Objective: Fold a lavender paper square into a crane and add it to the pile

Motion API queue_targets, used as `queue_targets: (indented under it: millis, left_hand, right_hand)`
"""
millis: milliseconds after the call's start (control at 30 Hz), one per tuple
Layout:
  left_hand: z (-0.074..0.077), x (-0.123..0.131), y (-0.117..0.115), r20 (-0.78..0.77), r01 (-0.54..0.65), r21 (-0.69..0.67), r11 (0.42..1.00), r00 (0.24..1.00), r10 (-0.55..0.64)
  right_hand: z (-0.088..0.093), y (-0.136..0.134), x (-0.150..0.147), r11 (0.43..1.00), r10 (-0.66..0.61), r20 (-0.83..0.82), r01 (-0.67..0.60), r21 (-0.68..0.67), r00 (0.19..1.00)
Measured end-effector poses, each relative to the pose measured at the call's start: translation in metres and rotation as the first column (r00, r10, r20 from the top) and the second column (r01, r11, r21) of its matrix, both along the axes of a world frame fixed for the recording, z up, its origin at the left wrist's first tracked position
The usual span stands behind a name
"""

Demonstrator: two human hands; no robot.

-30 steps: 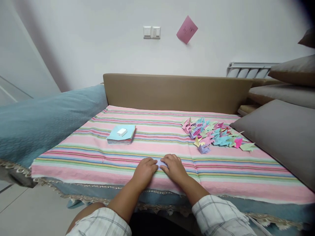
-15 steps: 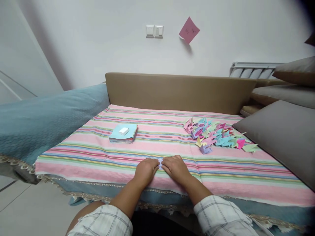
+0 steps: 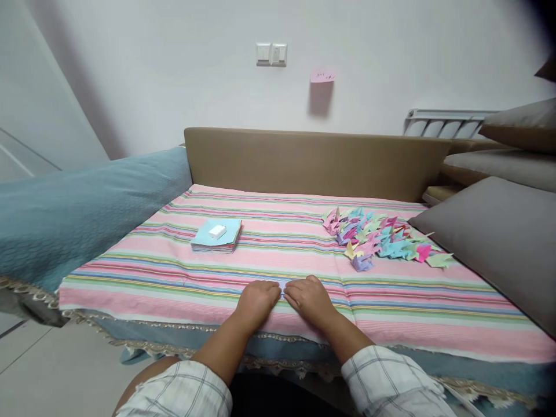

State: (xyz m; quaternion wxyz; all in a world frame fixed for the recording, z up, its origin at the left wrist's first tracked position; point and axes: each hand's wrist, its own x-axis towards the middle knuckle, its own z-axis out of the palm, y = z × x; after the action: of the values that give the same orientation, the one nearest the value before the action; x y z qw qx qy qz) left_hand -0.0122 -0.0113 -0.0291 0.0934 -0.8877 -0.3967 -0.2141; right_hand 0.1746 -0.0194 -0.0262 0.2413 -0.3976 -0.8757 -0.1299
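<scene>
Between my hands is a small piece of pale purple paper [image 3: 282, 286], mostly covered by my fingers. My left hand [image 3: 259, 301] closes on its left side and my right hand [image 3: 309, 296] on its right side, both low over the striped cloth [image 3: 278, 263]. How the paper is folded cannot be made out. To the right lies a cluster of folded paper cranes [image 3: 382, 237] in pink, blue, green, purple and yellow. Farther left is a stack of square coloured paper [image 3: 212, 246], with a small white block [image 3: 218, 231] on top.
A brown backrest [image 3: 313, 162] runs along the wall behind the cloth. Grey cushions [image 3: 490, 231] are piled at the right, and a blue-covered armrest [image 3: 87, 208] bounds the left. A pink note [image 3: 322, 76] hangs on the wall beside light switches [image 3: 271, 54].
The pink note on the wall has flipped up from hanging flat to sticking out. My hands stay nearly in place on the paper, with only slight finger movement.
</scene>
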Motion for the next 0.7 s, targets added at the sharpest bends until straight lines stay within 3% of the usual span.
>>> queue_targets:
  millis: [367,700]
  left_hand:
    - [0.0065,0.0033,-0.0017,-0.126,-0.041,-0.002,0.999,0.991,0.040]
    - [0.0055,0.0012,0.0002,-0.133,-0.089,-0.022,0.996,0.987,0.085]
  right_hand:
    - [-0.0088,0.0043,0.0012,0.999,-0.002,-0.007,0.002,0.049,1.000]
    - [-0.0041,0.0049,0.0056,0.994,-0.015,-0.013,0.014,-0.110,1.000]
